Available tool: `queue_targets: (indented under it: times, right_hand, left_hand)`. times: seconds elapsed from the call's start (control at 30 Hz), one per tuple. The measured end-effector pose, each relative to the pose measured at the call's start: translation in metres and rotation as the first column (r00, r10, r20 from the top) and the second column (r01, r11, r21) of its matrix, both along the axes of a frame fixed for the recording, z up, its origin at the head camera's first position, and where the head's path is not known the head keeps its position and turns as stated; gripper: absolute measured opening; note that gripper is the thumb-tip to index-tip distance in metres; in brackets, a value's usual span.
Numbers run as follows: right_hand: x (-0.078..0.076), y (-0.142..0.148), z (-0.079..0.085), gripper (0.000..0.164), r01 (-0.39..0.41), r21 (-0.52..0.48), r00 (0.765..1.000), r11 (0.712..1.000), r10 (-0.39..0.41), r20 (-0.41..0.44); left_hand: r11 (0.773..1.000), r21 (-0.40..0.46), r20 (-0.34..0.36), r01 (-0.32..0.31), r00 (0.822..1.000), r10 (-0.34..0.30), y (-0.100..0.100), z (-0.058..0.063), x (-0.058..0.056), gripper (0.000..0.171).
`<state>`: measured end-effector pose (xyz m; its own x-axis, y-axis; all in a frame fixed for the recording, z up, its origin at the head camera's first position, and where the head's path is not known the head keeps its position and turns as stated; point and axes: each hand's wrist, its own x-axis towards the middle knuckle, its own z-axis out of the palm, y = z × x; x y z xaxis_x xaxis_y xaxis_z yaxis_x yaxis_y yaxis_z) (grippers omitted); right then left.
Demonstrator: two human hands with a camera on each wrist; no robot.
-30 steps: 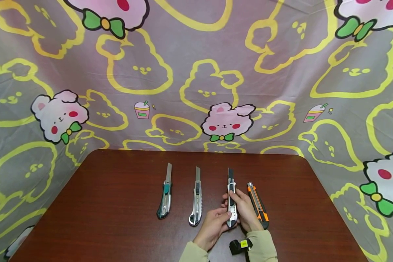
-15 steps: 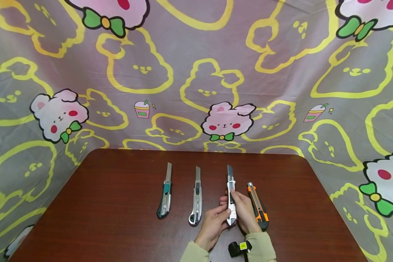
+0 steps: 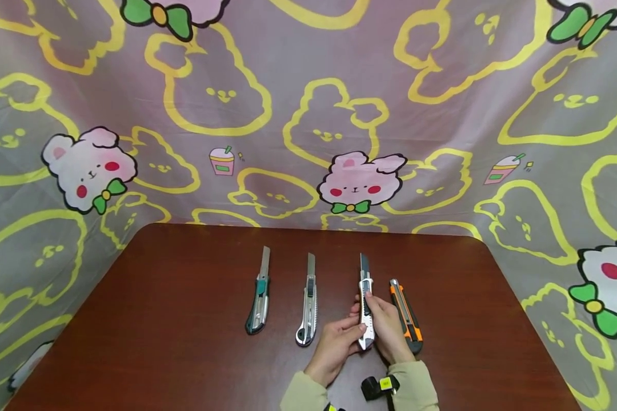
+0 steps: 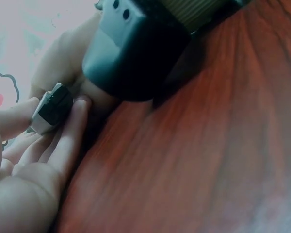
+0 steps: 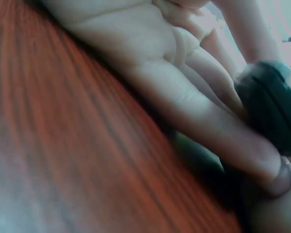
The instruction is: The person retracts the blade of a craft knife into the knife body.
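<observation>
Both hands hold one silver utility knife [image 3: 365, 285], its grey blade extended and pointing away. My left hand [image 3: 334, 348] pinches the knife's butt end between thumb and fingers. My right hand [image 3: 388, 328] grips the handle from the right, its thumb lying along the top near the slider. In the left wrist view the dark butt of the knife [image 4: 53, 109] sits between thumb and fingertips. The right wrist view shows the knife's dark end [image 5: 271, 107] blurred, above an extended finger. The right fingers under the handle are partly hidden.
On the brown table [image 3: 185, 342] lie a teal-and-silver utility knife [image 3: 259, 302] and a silver one [image 3: 307, 314], both with blades out, to the left. An orange-and-black utility knife [image 3: 406, 317] lies close beside the right hand. A patterned cloth [image 3: 267, 114] hangs behind.
The knife in the hands has tilted slightly, and its blade shows a little more plainly. The hands keep their hold. The head view has tipped down slightly.
</observation>
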<state>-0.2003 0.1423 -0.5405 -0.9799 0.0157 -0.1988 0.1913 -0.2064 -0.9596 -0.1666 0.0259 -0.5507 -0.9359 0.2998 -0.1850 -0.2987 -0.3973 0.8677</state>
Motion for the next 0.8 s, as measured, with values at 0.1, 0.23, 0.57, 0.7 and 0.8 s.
queue_targets:
  times: [0.1,0.23,0.57,0.7,0.8]
  right_hand:
    - [-0.0011,-0.0016,0.0013,0.054,0.012,0.035,1.000,0.999,-0.012,0.011]
    - [-0.0010,-0.0043,0.0018,0.049,0.043,0.073,0.999,0.996,-0.043,0.007]
    - [0.0016,-0.0089,0.0056,0.036,0.076,0.131,0.996,0.988,-0.070,-0.050]
    - [0.0030,-0.0092,0.0072,0.035,0.069,0.119,0.997,0.991,-0.064,-0.050]
    - [0.0039,-0.0093,0.0077,0.033,0.065,0.115,0.997,0.991,-0.059,-0.054]
  left_hand:
    - [1.000,-0.010,-0.007,-0.003,1.000,0.003,0.0007,0.0006,0.0007,0.042]
    - [0.999,-0.032,-0.021,-0.003,1.000,0.002,0.0006,0.0023,0.0020,0.042]
    - [0.997,-0.072,-0.025,-0.007,1.000,0.006,0.0002,0.0066,0.0031,0.040]
    - [0.997,-0.080,-0.028,-0.003,1.000,0.001,-0.0001,0.0053,0.0035,0.040]
    - [0.997,-0.082,-0.030,-0.003,1.000,0.000,-0.0003,0.0042,0.0038,0.040]
